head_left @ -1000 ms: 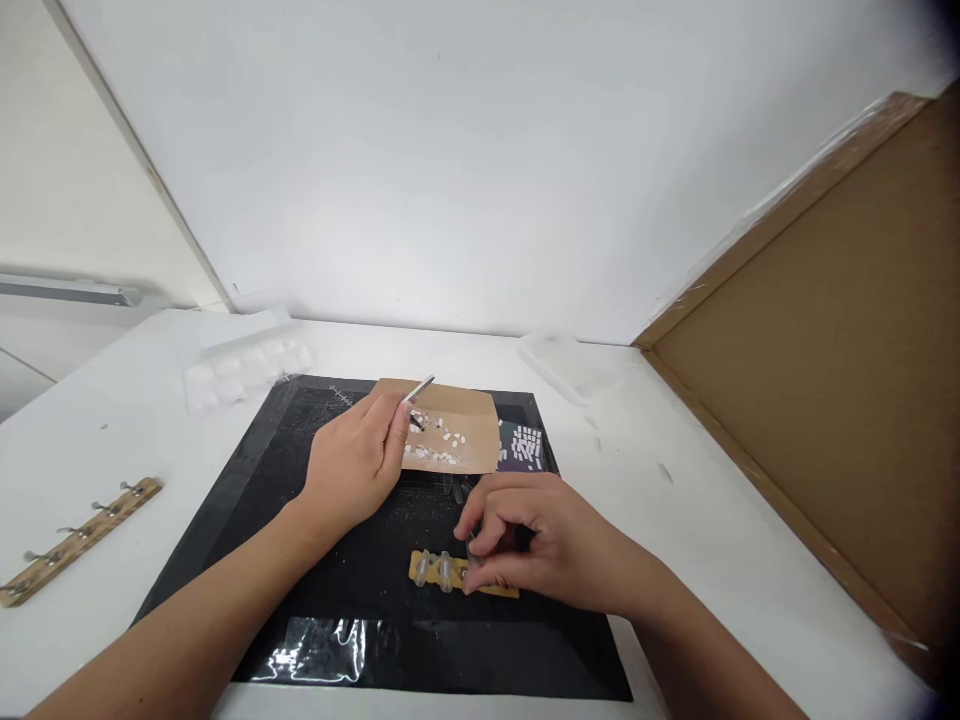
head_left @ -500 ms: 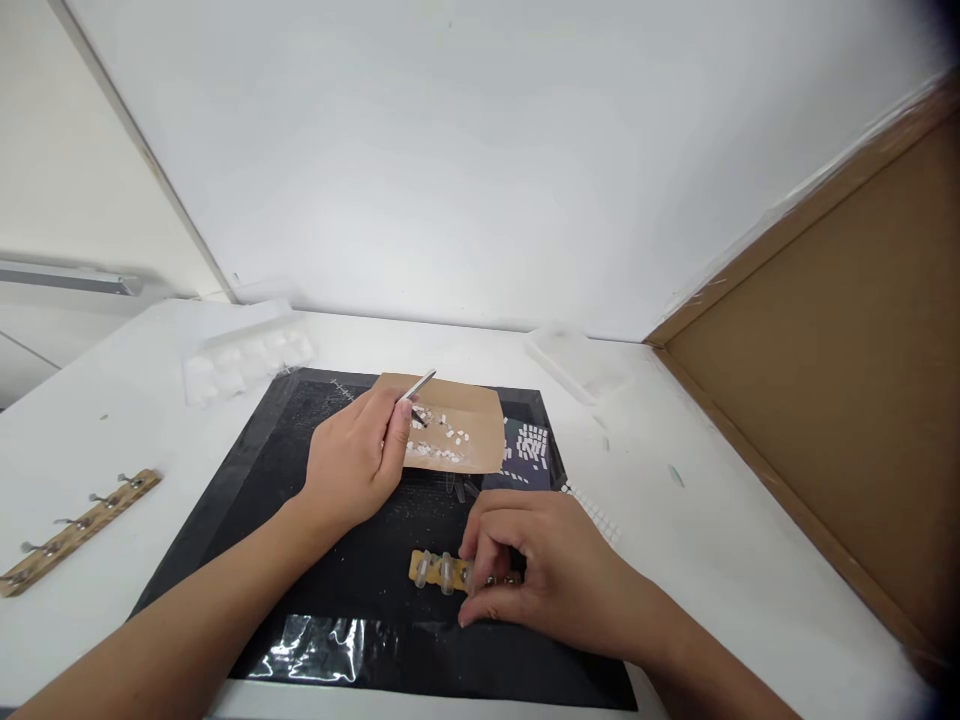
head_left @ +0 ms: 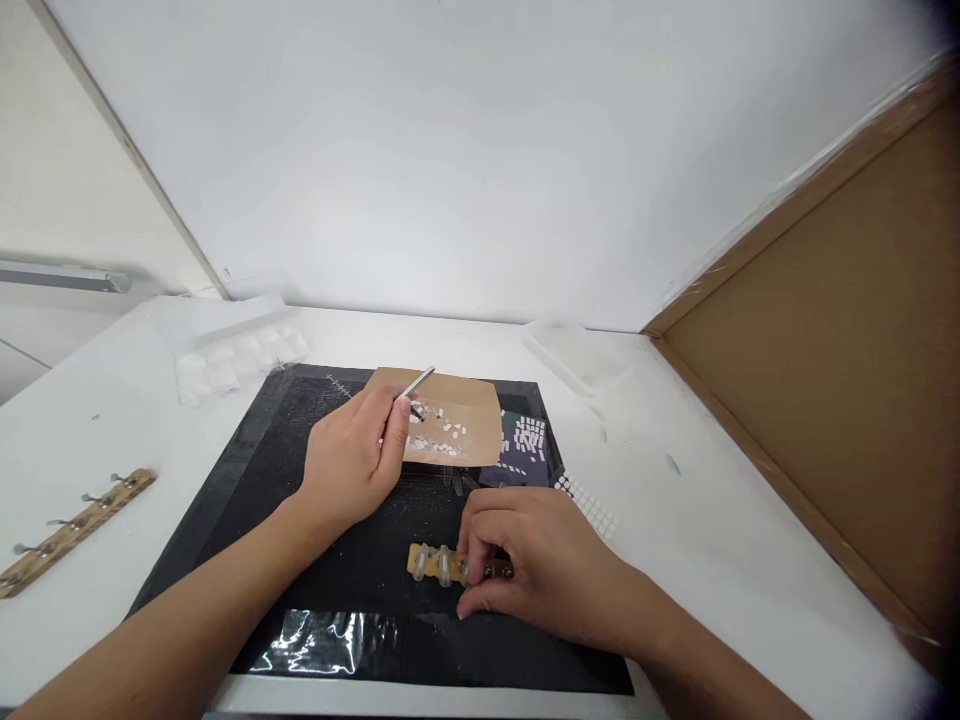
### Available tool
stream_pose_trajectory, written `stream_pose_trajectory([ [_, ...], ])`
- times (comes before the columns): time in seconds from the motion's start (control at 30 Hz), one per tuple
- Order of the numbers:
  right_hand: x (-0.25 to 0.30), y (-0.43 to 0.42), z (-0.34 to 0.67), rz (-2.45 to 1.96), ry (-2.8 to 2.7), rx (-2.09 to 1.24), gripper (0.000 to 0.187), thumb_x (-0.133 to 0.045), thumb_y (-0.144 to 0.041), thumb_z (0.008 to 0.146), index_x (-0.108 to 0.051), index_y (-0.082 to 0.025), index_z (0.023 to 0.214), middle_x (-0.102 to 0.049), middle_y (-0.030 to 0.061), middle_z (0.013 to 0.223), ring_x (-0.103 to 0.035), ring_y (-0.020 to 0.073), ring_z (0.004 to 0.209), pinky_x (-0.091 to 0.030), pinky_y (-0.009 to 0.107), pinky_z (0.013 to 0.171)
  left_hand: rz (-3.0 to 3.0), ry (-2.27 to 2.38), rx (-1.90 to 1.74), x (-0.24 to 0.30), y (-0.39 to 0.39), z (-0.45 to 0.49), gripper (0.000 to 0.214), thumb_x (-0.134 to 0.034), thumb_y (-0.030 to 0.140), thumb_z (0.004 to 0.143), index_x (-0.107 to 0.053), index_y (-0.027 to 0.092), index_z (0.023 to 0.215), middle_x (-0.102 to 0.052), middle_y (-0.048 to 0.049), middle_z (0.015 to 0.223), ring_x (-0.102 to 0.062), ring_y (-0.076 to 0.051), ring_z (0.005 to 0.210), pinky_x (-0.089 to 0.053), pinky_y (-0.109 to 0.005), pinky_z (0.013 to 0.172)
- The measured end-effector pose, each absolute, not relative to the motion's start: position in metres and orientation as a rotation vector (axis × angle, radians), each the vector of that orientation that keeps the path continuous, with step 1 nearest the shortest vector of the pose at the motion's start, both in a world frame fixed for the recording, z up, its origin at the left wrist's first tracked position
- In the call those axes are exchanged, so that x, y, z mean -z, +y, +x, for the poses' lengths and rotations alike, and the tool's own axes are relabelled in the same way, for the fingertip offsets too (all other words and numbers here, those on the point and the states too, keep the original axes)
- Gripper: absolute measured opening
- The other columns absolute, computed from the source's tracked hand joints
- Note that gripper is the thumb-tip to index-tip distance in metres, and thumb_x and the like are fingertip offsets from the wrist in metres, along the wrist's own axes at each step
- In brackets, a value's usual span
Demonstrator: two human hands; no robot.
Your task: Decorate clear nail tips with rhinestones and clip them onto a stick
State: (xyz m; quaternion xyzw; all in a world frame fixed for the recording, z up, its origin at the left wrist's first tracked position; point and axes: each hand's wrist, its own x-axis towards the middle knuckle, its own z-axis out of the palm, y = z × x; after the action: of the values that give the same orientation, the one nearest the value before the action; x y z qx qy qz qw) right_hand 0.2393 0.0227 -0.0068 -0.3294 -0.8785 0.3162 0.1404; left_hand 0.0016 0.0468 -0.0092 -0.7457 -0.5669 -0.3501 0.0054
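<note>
My left hand [head_left: 352, 445] is closed around a slim metal tool that looks like tweezers [head_left: 417, 382]. Its silver end sticks up past the thumb, and a dark tip shows over a brown card [head_left: 457, 395] scattered with small white pieces [head_left: 431, 443]. Lower down, my right hand [head_left: 540, 560] curls thumb and fingers about a short yellowish wooden strip [head_left: 430, 566]. Upright clear, nail-shaped pieces [head_left: 445, 566] stand across the strip's left part. Small metal fittings show under my palm; the fingers partly hide the middle of the strip.
A black mat [head_left: 360, 560] lies beneath the work. Right of the card are a dark sheet with white pieces [head_left: 529, 437] and a sheet of white dots [head_left: 592, 505]. Another wooden strip with metal clips [head_left: 75, 530] lies left; clear plastic trays [head_left: 240, 355] stand behind.
The whole view has shifted slightly. Both hands keep nearly the same pose, my left on the tool and my right at the wooden strip.
</note>
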Motion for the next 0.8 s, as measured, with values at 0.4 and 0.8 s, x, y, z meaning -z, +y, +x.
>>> stream_pose_trajectory([
  [0.4,0.007,0.024,0.238,-0.944,-2.584,-0.871,0.028,-0.093,-0.04,0.072,-0.07,-0.024,0.072,-0.07,-0.0045,0.08,-0.066,0.0134,0.073,-0.047,0.024,0.064,-2.378,-1.769,1.102,0.011,0.047,0.002,0.032,-0.035,0.034,0.109,-0.064,0.02,0.104,-0.071,-0.0048,0.092,-0.068,-0.021,0.085,-0.047,-0.033,0.074],
  [0.8,-0.001,0.033,0.245,-0.823,-2.544,-1.023,0.028,-0.091,-0.043,0.075,-0.072,-0.025,0.083,-0.073,-0.0029,0.092,-0.069,0.015,0.084,-0.053,0.025,0.073,-2.419,-1.761,1.086,0.012,0.047,0.002,0.032,-0.035,0.034,0.109,-0.063,0.02,0.106,-0.07,-0.0046,0.088,-0.066,-0.021,0.081,-0.046,-0.033,0.073],
])
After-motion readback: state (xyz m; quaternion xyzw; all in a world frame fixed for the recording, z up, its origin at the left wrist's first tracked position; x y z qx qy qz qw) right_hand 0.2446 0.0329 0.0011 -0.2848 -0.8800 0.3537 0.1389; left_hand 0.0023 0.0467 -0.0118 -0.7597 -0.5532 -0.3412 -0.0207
